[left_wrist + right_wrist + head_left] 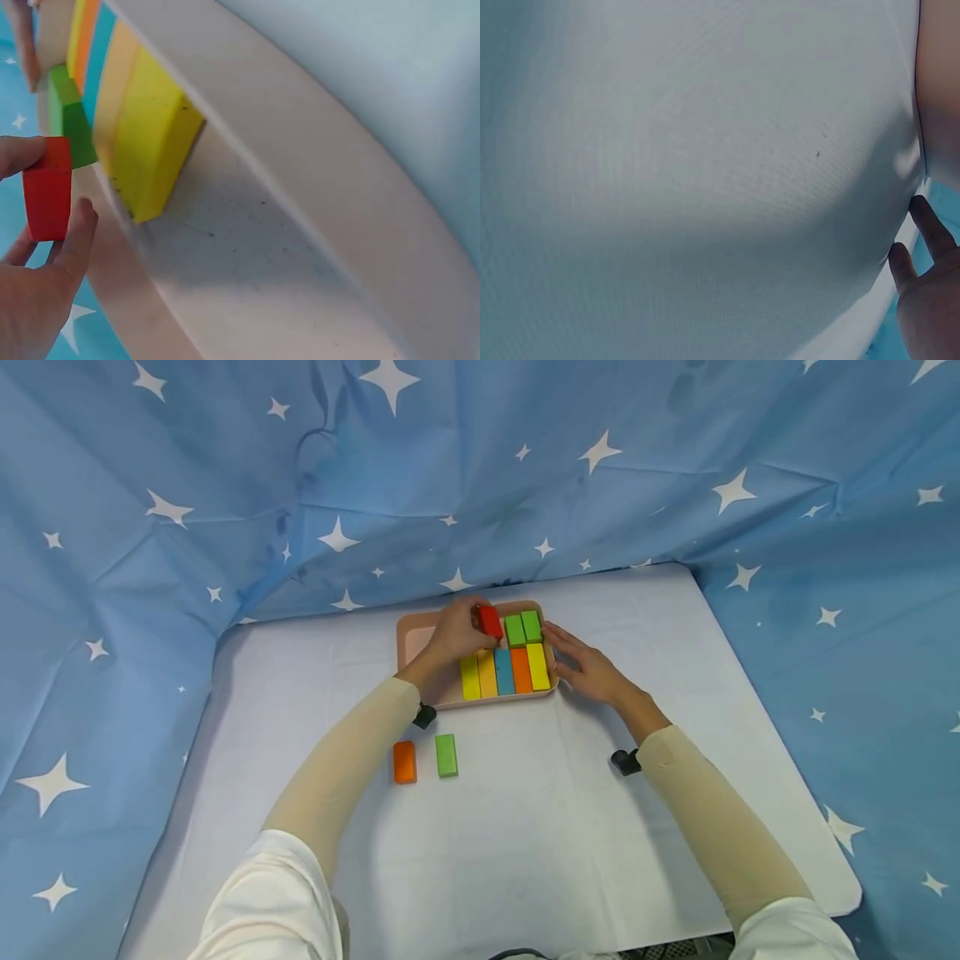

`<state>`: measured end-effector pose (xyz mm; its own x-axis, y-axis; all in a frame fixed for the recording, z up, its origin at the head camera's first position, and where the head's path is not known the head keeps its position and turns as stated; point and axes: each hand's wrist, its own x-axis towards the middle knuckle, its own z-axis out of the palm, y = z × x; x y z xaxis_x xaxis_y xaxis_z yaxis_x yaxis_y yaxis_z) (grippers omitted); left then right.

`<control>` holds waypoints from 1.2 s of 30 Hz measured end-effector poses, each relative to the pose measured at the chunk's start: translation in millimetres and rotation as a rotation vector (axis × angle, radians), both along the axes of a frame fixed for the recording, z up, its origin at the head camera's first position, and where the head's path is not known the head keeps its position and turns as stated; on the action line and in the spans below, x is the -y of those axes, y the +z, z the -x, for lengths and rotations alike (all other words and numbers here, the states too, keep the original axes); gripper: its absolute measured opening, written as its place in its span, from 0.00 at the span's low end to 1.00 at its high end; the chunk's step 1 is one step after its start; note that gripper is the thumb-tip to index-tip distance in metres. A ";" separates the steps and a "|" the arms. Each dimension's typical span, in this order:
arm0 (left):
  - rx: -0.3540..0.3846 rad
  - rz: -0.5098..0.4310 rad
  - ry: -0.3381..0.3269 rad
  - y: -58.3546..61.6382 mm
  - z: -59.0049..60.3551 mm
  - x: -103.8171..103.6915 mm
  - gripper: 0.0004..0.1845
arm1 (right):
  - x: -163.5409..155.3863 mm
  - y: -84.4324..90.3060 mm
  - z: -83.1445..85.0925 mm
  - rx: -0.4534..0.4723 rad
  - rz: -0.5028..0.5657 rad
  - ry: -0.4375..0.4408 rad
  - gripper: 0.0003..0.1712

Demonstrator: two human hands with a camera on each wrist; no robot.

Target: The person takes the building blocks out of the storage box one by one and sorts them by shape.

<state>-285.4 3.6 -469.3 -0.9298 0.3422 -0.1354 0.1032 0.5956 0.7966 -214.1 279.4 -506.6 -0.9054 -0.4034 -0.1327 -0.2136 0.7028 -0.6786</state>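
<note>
Loose orange block (404, 762) aside, our left hand (450, 635) pinches the red block (490, 621) over the tray (415, 635), right hand (588, 667) flat at 3 o'clock; a crooked descent might jam against the green blocks (522, 628).

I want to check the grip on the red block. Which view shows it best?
The left wrist view: the red block fills the foreground, pinched by the left hand. The head view shows it small over the tray; the right wrist view misses it.

Beige forearm sleeves, white shirt sleeves above, small black wrist cameras
</note>
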 end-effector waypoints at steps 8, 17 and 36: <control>0.008 -0.079 -0.050 21.2 -21.4 12.2 0.35 | 0.7 0.4 0.7 -0.002 -0.025 0.011 0.39; -0.034 -0.133 -0.163 38.9 -72.2 21.5 0.36 | 1.2 0.5 -1.3 -0.002 -0.035 0.007 0.39; 0.043 0.052 -0.186 11.1 -168.2 30.5 0.35 | 1.2 0.1 1.4 -0.028 -0.026 0.014 0.38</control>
